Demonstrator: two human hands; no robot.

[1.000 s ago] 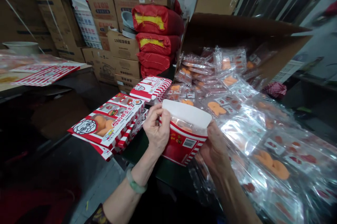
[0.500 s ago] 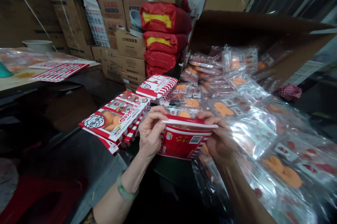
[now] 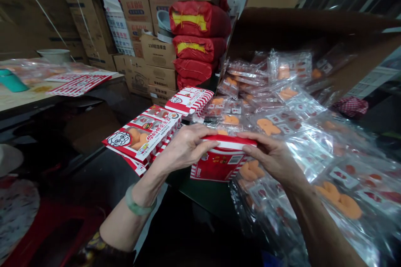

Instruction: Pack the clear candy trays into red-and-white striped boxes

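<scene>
A red and white striped cardboard box (image 3: pixel 219 166) stands on a dark green surface, its barcoded face toward me. My left hand (image 3: pixel 191 146) grips the left end of the box's top edge, thumb in front and fingers behind. My right hand (image 3: pixel 269 150) pinches the right end of the same edge, thumb on the white flap. Left of the box lies a stack of printed boxes (image 3: pixel 144 133) with a bearded face and orange food pictures. Clear plastic packs (image 3: pixel 297 146) holding orange toy-like pieces are heaped beside my right hand.
Behind the heap rises a large open carton (image 3: pixel 282 20). Red wrapped bundles (image 3: pixel 200 18) and brown cartons (image 3: pixel 158 52) are stacked at the back. On the left, a table (image 3: pixel 19 95) bears a teal cup (image 3: pixel 13 81) and flat striped cardboard (image 3: pixel 78 85).
The raised lid of the box has come down, and its top now looks closed. My left hand has shifted over the top edge. The view has turned slightly left.
</scene>
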